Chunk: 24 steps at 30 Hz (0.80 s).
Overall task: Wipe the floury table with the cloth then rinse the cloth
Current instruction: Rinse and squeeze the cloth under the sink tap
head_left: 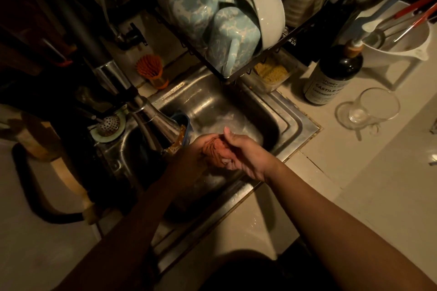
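- Faucet: chrome spout slanting down from the upper left, its end over the left part of the sink. Whether water is running cannot be told.
- Perforated metal strainer: sits on the sink's left ledge, just beside the faucet.
- Orange brush: stands upright behind the sink, at its back rim.
- Sink: steel basin set into the tabletop; the bare metal of the bottom is wet and reflective.
- Left hand: over the basin, in shadow. Its fingers are curled round the left end of the cloth.
- Cloth: orange-red, bunched into a tight wad, held above the basin between the two hands and off the sink bottom.
- Right hand: fingers clamped round the right end of the cloth, thumb raised and pointing away from the person.
- Dish rack: dark wire, behind the sink and overhanging its back edge; loaded with upturned blue-patterned mugs and pale bowls.
- Soap bottle: dark glass with a pale label, upright on the tabletop, right of the sink.
- Glass mug: clear, lying on its side just beside the bottle.
- White bowl: far right, holding several utensils.
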### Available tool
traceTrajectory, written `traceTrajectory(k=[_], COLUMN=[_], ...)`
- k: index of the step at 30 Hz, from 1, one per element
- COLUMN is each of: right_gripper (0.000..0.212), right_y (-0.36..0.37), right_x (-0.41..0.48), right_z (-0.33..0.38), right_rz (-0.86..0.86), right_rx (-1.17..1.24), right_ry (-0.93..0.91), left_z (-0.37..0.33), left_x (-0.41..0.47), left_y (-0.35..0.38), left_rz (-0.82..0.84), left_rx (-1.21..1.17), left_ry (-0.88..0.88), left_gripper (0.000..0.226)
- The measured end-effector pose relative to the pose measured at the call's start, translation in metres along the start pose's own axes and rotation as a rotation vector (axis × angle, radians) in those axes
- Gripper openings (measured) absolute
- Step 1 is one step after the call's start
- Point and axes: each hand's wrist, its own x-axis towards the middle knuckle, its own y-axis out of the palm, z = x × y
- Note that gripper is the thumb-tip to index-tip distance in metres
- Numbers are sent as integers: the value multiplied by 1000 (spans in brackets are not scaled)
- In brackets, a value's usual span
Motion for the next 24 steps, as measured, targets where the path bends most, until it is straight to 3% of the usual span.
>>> traceTrajectory(k=[2, 5, 7, 9, 11, 13, 16, 19, 22, 24], right_gripper=[34, 25, 28, 17, 11, 19, 25, 21, 6, 31], right_y=[3, -1, -5, -6, 1, 6, 8, 4, 2, -4], right_x=[-4, 5, 7, 9, 11, 17, 23, 24, 22, 21], right_z=[-3, -16, -14, -9, -4, -8, -16, -20, -15, -10], right_rz=[56, -38, -88, -152, -211, -258, -231, -200, -207, -162], right_rx=[-109, -339, -563, -744, -850, -920, -1067, -1129, -1015, -781], right_ry=[-78, -128, -102, -102, -169, -234, -280, -290, -247, -165], left_z=[6, 11, 7, 5, 2, -3, -3, 18, 22, 16], left_x=[1, -1, -3, 0, 0, -1, -3, -5, -3, -3], left_y=[8, 14, 16, 15, 14, 19, 32, 32, 28, 25], left_rz=[-82, -208, -273, -370, -464, -562, -663, -682, -565, -475], left_rx=[75, 305, 382, 459, 439, 345, 89, 92, 167, 189], left_ry=[47, 15, 0, 4, -17, -33, -89, -214, -213, -112], left_gripper=[14, 28, 25, 22, 22, 30, 24, 22, 15, 6])
